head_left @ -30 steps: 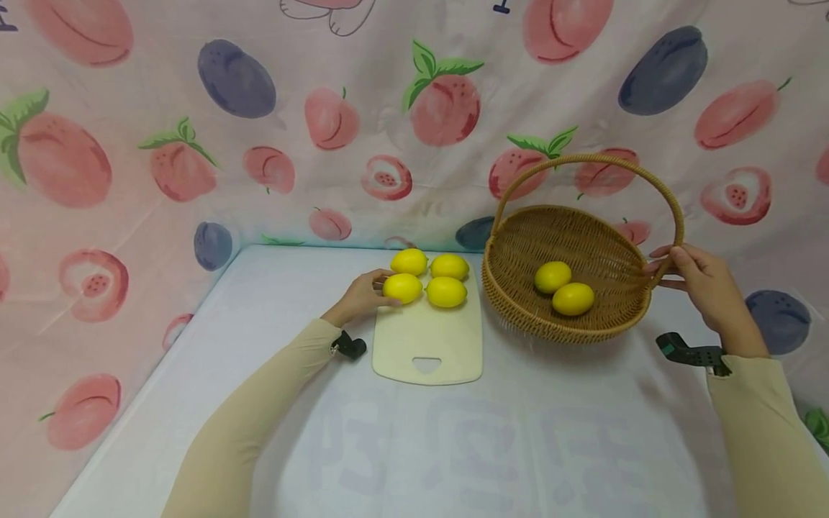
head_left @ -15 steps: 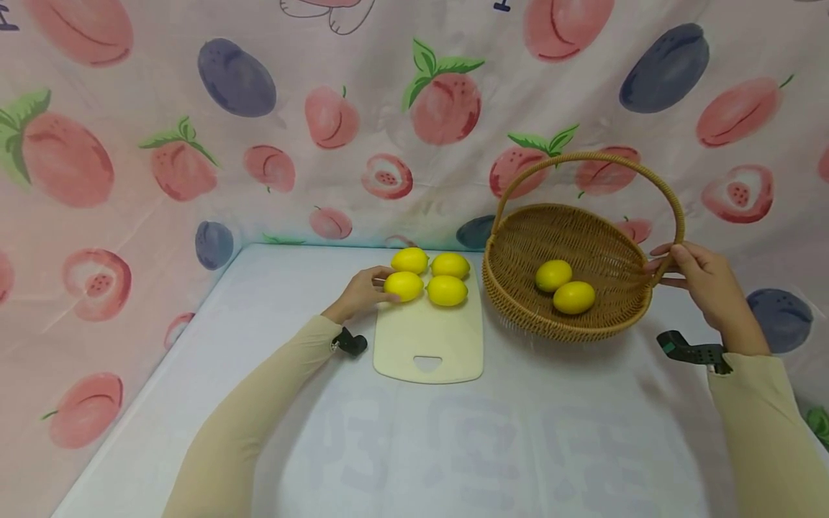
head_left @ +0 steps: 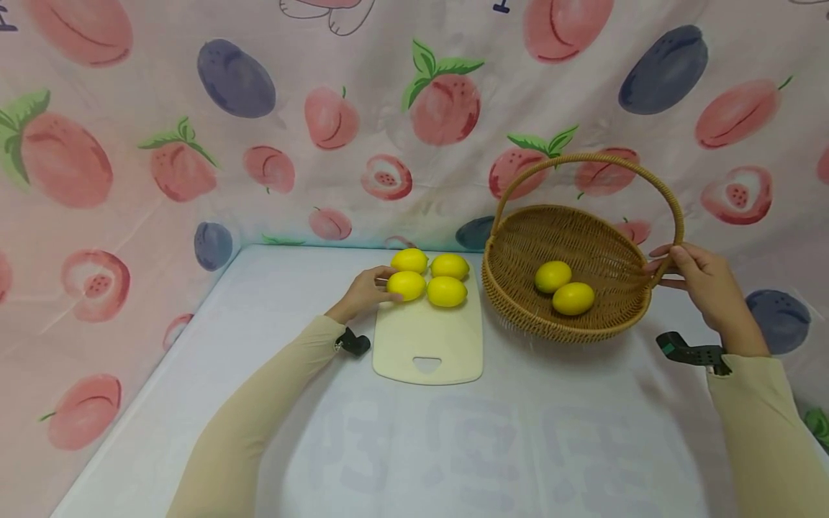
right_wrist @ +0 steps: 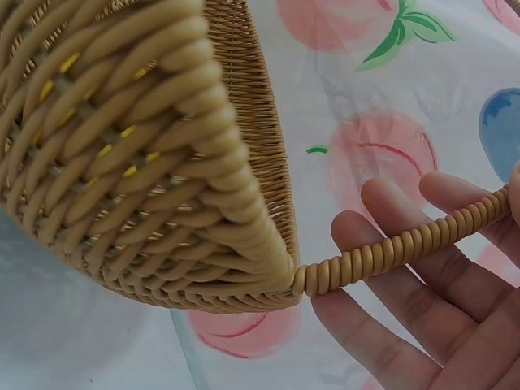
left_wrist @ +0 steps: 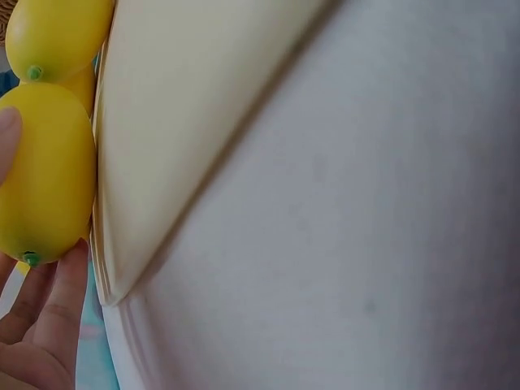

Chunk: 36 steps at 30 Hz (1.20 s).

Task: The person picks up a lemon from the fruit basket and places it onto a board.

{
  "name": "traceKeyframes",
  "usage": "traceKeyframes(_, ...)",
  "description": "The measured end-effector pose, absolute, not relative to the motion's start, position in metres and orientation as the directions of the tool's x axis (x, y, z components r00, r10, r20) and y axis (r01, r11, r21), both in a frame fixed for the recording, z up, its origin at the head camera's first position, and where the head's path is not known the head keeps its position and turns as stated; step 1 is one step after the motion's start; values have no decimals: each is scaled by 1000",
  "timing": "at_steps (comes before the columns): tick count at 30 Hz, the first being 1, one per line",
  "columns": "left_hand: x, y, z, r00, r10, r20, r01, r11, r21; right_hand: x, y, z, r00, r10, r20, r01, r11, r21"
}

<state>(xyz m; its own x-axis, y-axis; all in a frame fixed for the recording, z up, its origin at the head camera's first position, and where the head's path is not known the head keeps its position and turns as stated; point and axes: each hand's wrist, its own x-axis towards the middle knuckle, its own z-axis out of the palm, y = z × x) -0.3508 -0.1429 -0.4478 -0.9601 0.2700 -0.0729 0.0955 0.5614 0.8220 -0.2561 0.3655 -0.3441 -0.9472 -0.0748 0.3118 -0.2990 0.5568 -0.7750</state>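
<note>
Several yellow lemons lie grouped at the far end of a cream cutting board (head_left: 427, 342). My left hand (head_left: 363, 293) grips the front left lemon (head_left: 406, 286) from its left side. In the left wrist view the thumb lies on one side of that lemon (left_wrist: 50, 175), with fingers (left_wrist: 63, 313) at its end. On the right, my right hand (head_left: 711, 291) holds the wicker basket (head_left: 570, 230) by the lower right part of its arched handle (head_left: 591, 158). The basket tilts toward me, showing two lemons (head_left: 573, 298) inside. In the right wrist view, fingers (right_wrist: 431, 313) pass behind the handle.
A white cloth (head_left: 414, 446) covers the table, and the fruit-patterned curtain (head_left: 350, 86) hangs behind and at the left. The basket stands close to the board's right edge. A bit of green leaf (head_left: 817, 426) shows at the far right edge.
My left hand has shifted slightly to the right, and the lemon in it has moved a little that way. The right hand and the basket hold the same position.
</note>
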Motion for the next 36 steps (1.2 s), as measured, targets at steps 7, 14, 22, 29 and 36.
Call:
traceKeyframes(7, -354, -145, -450, -958, 274, -80, 92, 561, 823, -256, 365, -343, -946, -79, 313, -303, 554, -776)
traceKeyframes(14, -353, -147, -449, -954, 289, -77, 98, 544, 834, -255, 366, -344, -949, -79, 304, -295, 559, -775)
traceKeyframes(22, -355, -151, -450, -953, 297, -56, 111, 517, 848, -256, 366, -343, -952, -74, 298, -285, 572, -769)
traceKeyframes(29, -354, -157, -446, -953, 301, -23, 139, 505, 852, -257, 367, -344, -953, -71, 294, -280, 574, -769)
traceKeyframes(36, -357, -166, -434, -952, 307, 12, 165, 479, 862, -257, 368, -344, -953, -73, 295, -281, 575, -768)
